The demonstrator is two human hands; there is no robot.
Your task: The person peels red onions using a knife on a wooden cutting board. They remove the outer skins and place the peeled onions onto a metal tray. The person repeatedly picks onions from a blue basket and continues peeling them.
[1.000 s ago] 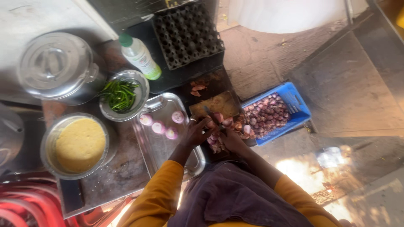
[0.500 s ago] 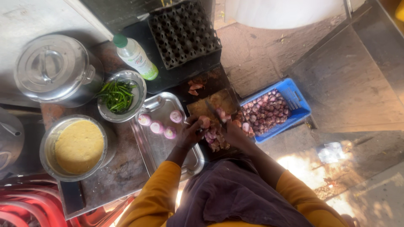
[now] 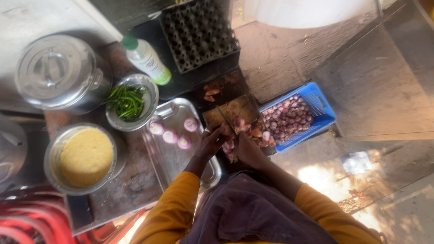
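Your left hand [image 3: 209, 143] and right hand [image 3: 247, 150] meet over a small wooden board [image 3: 230, 110] at the table's [image 3: 131, 185] edge. The left hand's fingers are curled around a pinkish onion [image 3: 227, 145]; a knife [image 3: 224, 118] blade slants up from them across the board, though which hand grips it I cannot tell. The right hand is clenched beside the onion (what it grasps is hidden). Peels [image 3: 257, 133] lie just beside your hands. Left of the board, a steel tray [image 3: 169, 158] holds four peeled onions [image 3: 171, 135]. Beyond it sit a bowl of green chillies [image 3: 129, 101], a bowl of yellow batter [image 3: 86, 156], a lidded pot [image 3: 56, 72] and a bottle [image 3: 147, 58]. A blue crate [image 3: 316, 101] of onions sits on the floor to your right.
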